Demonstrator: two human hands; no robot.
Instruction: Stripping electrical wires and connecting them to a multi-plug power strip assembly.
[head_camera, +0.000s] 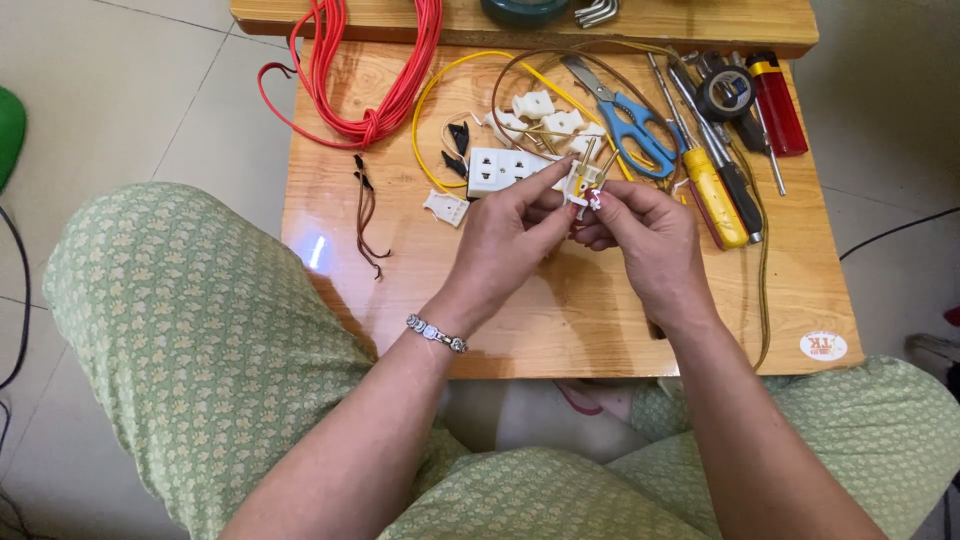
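Starting at the far left, there's a sliver of something green (8, 130) at the edge of the tiled floor (150, 90). Then the low wooden table (560, 320) begins, with a coil of red wire (375, 70) at its far left corner and a short bit of brown wire (367, 215) lying nearer in.

The left hand (505, 240), with a silver bracelet (436, 333) on its wrist, is curled in a pinch, thumb and forefinger closed on a small white plug piece with brass prongs (587, 178). The right hand (640, 235) meets it from the other side, fingers bunched up on the same piece, so both hands are gripping it together just above the middle of the table. Can't really make out what the red bit at the right fingertips is.

Just behind the hands sits a white socket block (505, 168), with a few loose white plug halves (545, 115) farther back and a yellow wire (440, 95) looping around them. Right of that: blue-handled scissors (630, 120), a yellow-handled screwdriver (715, 190), a roll of black tape (727, 92) and a red lighter (778, 105) at the far right.

Near edge of the view is just knees in green patterned fabric (190, 330).
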